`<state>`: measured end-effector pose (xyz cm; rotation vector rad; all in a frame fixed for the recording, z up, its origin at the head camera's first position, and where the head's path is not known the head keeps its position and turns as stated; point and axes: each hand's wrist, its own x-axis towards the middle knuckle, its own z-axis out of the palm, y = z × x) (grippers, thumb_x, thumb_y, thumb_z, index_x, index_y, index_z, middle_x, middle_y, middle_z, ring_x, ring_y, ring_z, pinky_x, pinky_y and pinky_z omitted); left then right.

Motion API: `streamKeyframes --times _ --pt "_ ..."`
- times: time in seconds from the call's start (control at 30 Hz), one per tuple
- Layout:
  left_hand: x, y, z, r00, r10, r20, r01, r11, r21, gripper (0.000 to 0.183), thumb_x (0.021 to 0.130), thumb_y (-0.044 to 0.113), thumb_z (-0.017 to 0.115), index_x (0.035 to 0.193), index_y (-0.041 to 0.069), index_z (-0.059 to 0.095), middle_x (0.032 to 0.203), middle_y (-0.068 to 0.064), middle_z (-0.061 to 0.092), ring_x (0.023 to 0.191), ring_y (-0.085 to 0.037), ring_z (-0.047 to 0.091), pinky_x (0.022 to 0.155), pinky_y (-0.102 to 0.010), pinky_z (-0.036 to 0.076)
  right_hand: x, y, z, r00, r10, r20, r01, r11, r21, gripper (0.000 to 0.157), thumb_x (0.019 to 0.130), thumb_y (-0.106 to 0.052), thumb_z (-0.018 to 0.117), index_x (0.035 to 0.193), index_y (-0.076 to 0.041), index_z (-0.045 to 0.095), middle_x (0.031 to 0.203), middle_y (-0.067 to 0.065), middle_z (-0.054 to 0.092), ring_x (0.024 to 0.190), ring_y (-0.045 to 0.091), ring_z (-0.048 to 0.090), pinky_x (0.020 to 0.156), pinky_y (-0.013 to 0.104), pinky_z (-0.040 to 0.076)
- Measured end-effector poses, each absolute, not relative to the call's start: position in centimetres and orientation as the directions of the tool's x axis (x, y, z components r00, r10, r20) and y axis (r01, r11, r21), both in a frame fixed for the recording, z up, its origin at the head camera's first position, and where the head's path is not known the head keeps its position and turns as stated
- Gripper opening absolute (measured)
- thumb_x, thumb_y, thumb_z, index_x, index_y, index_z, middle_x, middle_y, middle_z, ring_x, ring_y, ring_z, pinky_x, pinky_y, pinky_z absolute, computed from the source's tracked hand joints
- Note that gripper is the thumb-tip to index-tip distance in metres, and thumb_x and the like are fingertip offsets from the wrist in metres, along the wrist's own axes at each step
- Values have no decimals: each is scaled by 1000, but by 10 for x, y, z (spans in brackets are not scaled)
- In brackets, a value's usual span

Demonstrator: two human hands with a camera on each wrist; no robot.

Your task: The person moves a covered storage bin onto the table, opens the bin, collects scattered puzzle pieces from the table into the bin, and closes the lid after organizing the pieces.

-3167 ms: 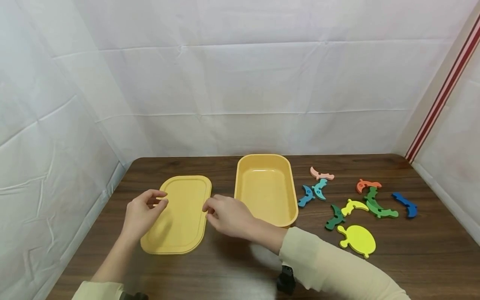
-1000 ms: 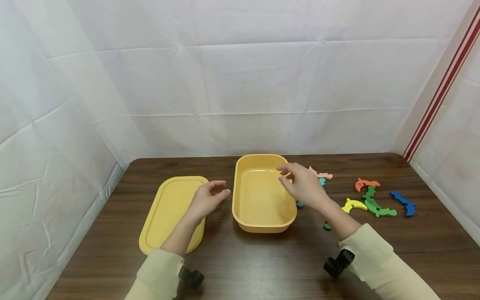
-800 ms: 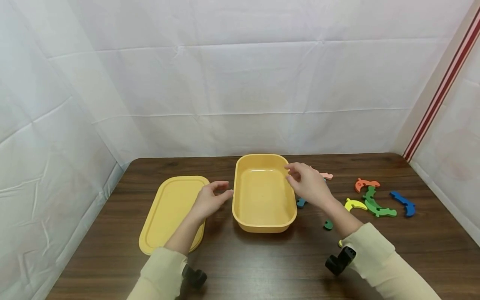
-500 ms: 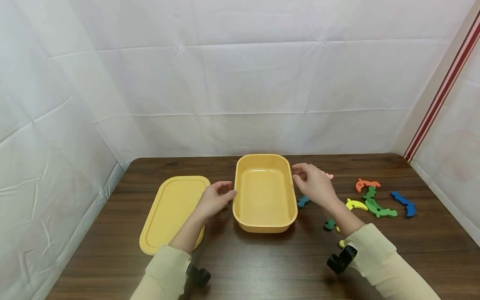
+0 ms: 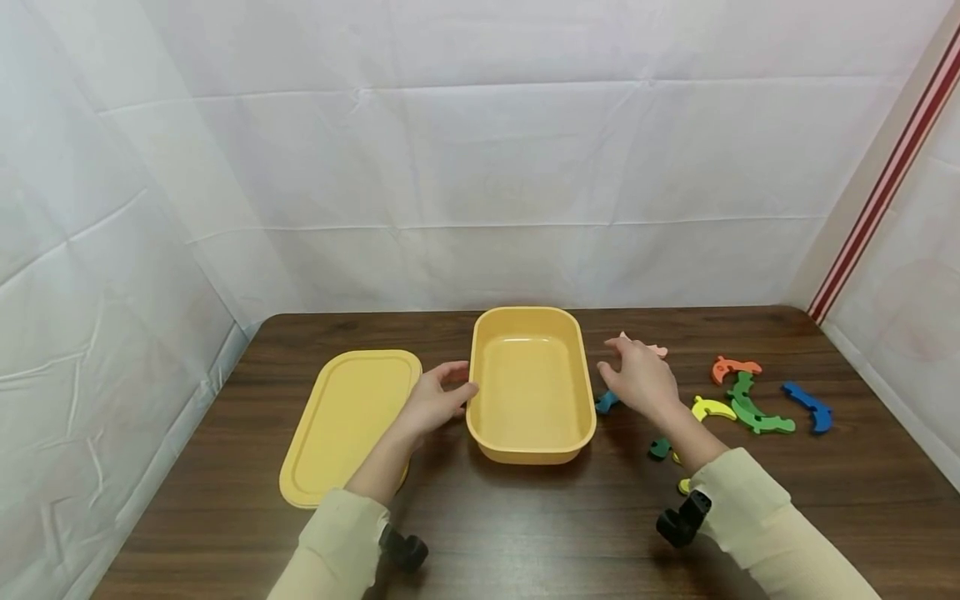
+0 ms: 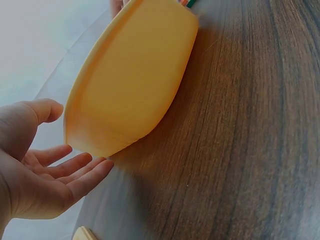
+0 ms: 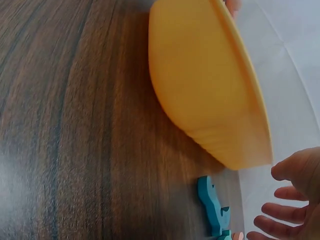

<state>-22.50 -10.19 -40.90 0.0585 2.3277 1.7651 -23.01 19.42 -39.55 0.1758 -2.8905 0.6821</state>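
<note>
An uncovered yellow box [image 5: 534, 457] stands in the middle of the table; nothing lies inside it. At its left rim is my left hand [image 5: 438, 402], fingers loosely spread; in the left wrist view the fingertips [image 6: 105, 164] are very close to the wall, and I cannot tell whether they touch. My right hand [image 5: 641, 379] hovers just right of the box, apart from it, with its fingers loosely bent and holding nothing. Beneath that hand lie a blue piece [image 5: 606, 402] and a pink piece [image 5: 658, 351], both partly hidden.
Left of the box lies a flat yellow lid [image 5: 345, 425], partly behind my left forearm. Several curved pieces spread to the right: orange [image 5: 735, 367], green [image 5: 757, 417], blue [image 5: 810, 406], yellow [image 5: 712, 408]. White sheets [image 5: 480, 167] hang behind the table.
Both hands have left the lid for the sides of the box. Over the last second the left hand moved right to the rim, while the right hand drew away rightward. The box stayed about where it was.
</note>
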Motion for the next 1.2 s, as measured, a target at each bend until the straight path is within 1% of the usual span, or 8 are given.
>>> streamKeyframes --times 0.17,0.23,0.37,0.47,0.57,0.7,1.0,1.2 --pt "-218 -100 -395 -965 200 -170 -115 261 959 51 88 10 57 134 -3 41 132 -23 47 115 -32 53 77 -34 55 -231 197 -397 -993 -34 115 -78 914 -398 46 87 -25 59 125 1 53 121 27 53 75 30 59 52 38 47" --pt "-213 -99 -388 -964 203 -172 -115 266 957 50 88 10 57 134 -4 41 132 -24 47 115 -33 52 78 -34 55 -232 197 -399 -996 -23 85 -53 924 -380 47 88 -27 59 126 0 52 117 27 53 71 29 58 51 37 45" --pt "-207 -96 -379 -965 198 -170 -110 283 953 49 88 10 56 133 -4 42 132 -24 47 115 -32 52 80 -34 54 -233 198 -404 -999 -13 38 -26 939 -342 49 88 -29 59 127 0 51 120 29 49 65 27 55 50 37 45" --pt "-205 -95 -377 -967 188 -170 -110 296 949 48 88 9 56 133 -3 43 132 -23 48 114 -30 53 79 -32 54 -233 197 -407 -1000 -16 15 -20 948 -319 49 88 -29 58 126 1 51 120 30 49 71 31 57 53 41 48" --pt "-205 -94 -378 -968 182 -175 -114 301 947 48 88 8 56 132 -3 43 131 -22 48 112 -29 54 78 -31 54 -234 196 -411 -1000 -16 5 -16 954 -298 49 88 -29 58 126 2 51 118 28 51 84 38 59 61 48 51" --pt "-205 -94 -379 -966 185 -179 -121 284 951 47 88 7 55 132 -4 43 131 -23 48 110 -29 55 77 -31 55 -235 196 -415 -1000 -9 10 -12 960 -279 50 88 -30 59 125 3 51 116 26 52 93 39 58 68 51 51" --pt "-207 -94 -383 -963 198 -184 -135 235 962 46 88 4 53 132 -6 43 129 -25 48 110 -36 55 74 -36 56 -235 192 -421 -1000 -18 10 -20 977 -213 47 88 -28 60 118 7 53 115 30 50 96 46 53 65 54 51" --pt "-209 -94 -385 -961 196 -193 -147 223 964 45 89 3 53 132 -5 43 129 -24 48 109 -35 56 75 -37 56 -234 186 -419 -999 -39 23 -42 982 -181 39 87 -23 60 114 5 56 109 27 51 89 45 55 60 52 52"
